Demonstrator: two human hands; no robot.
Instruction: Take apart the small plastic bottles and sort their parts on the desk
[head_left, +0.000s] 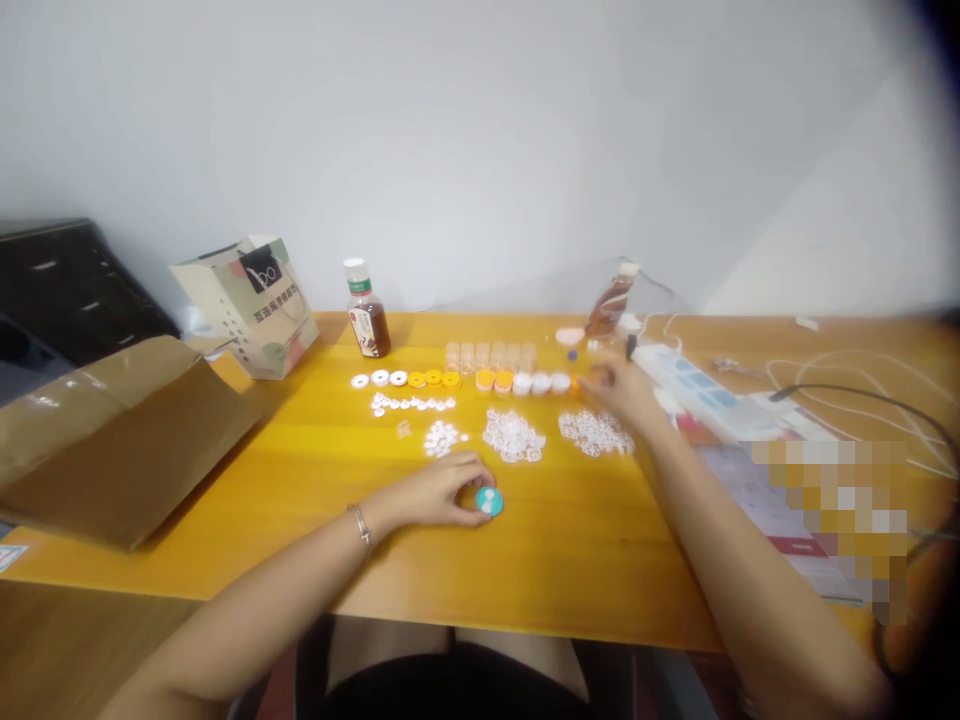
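Observation:
My left hand (442, 492), over the table's front middle, has thumb and fingers closed round the edge of a small teal disc (490, 501) with white shapes on its face. Further back on the right, my right hand (619, 392) is slightly blurred, its fingertips pinched at a small orange cap (576, 385) at the end of a row. White caps (541, 383) and yellow-orange caps (494, 381) make up the rest of that row. To the left runs another row of white discs (380, 378) and yellow discs (434, 378) with centre holes.
Behind the rows stand clear cups (491, 357). Piles of small white parts (513, 436) lie nearer me. Two drink bottles (367, 312), a paper bag (255, 305) and a brown cardboard piece (112, 440) surround them. Cables (847, 385) and papers (780, 520) lie right.

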